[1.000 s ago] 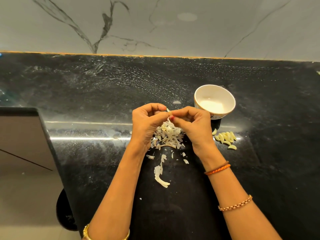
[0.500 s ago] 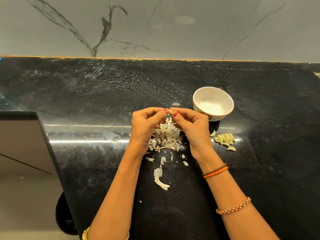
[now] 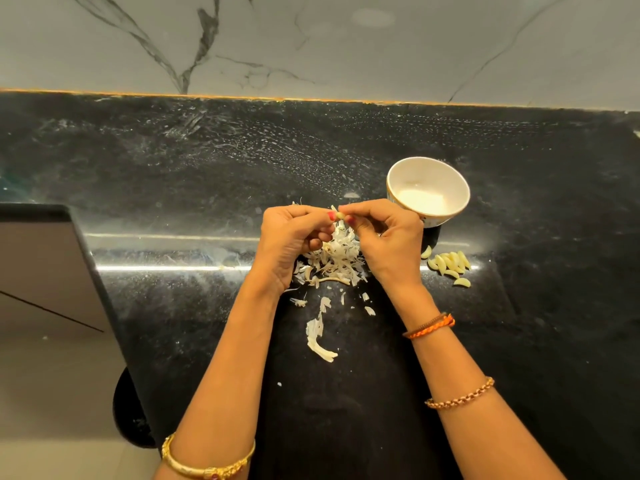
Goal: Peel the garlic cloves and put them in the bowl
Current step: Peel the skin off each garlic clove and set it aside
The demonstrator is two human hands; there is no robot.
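A small garlic clove (image 3: pixel 340 215) is pinched between the fingertips of my left hand (image 3: pixel 291 242) and my right hand (image 3: pixel 386 242), held above a heap of white garlic skins (image 3: pixel 334 263). Both hands have their fingers curled round the clove. A white bowl (image 3: pixel 428 188) stands just beyond my right hand; its inside looks bare. Several peeled cloves (image 3: pixel 448 266) lie in a small cluster on the black counter to the right of my right wrist.
The black stone counter (image 3: pixel 173 174) runs to a marble wall at the back. Loose skin scraps (image 3: pixel 320 336) trail toward me. The counter's edge drops off at the left, where a dark cabinet front (image 3: pixel 38 268) and a pale floor show.
Both hands stay together on the clove above the skins. The view has shifted slightly, and the fingertips have worked a little at the clove.
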